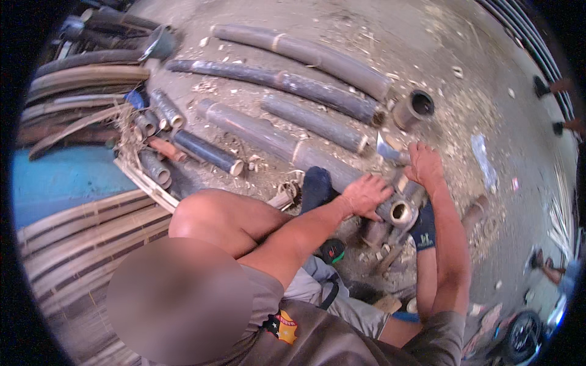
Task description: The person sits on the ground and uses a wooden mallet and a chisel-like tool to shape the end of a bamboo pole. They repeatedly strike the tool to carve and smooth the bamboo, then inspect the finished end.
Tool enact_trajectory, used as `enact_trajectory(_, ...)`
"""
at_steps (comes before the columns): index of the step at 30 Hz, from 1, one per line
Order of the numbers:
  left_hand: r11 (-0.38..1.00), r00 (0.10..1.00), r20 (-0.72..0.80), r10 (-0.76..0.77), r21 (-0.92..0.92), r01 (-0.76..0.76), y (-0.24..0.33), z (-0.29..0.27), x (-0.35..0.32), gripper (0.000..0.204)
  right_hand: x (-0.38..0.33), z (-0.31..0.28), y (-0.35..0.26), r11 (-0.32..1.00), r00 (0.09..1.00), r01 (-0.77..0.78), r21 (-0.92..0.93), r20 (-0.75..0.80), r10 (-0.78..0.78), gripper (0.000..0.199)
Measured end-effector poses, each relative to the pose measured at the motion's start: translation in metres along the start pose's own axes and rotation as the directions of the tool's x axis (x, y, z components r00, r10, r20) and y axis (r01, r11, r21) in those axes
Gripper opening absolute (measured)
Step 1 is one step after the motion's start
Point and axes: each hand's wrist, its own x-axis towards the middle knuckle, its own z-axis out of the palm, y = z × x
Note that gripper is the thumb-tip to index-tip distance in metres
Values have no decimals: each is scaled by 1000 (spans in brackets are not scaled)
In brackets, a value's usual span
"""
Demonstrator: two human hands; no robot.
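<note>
My left hand [367, 196] lies with fingers spread on top of a thick grey-brown bamboo pole [268, 135], close to its hollow cut end. Just right of that end, my right hand [425, 163] is closed around a hatchet. The hatchet's broad, bright blade [387, 148] points left, above the pole; my fingers hide most of the handle. Under the near end of the pole stands a short bamboo piece [374, 233], partly covered. My feet in dark socks rest on either side of the pole end.
Several cut bamboo poles [305, 52] lie across the chip-strewn floor ahead. An upright hollow bamboo section [406, 113] stands beyond my right hand. Shorter tubes [207, 152] and stacked bamboo [91, 76] are at left, near a bucket [160, 44]. Other people's feet [540, 86] show at right.
</note>
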Motion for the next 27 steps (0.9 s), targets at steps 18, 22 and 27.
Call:
enact_trajectory(18,989,986,157,-58,143,35,22,-21,6,99,-248,77,-151,-778,739,192,598,433,516,34)
enact_trajectory(22,997,979,190,72,-8,-71,14,-18,19,99,-219,77,-180,-806,719,201,557,475,507,30)
enact_trajectory(27,993,960,273,52,-115,-21,18,-15,40,95,-190,77,-214,-879,667,306,367,575,473,27)
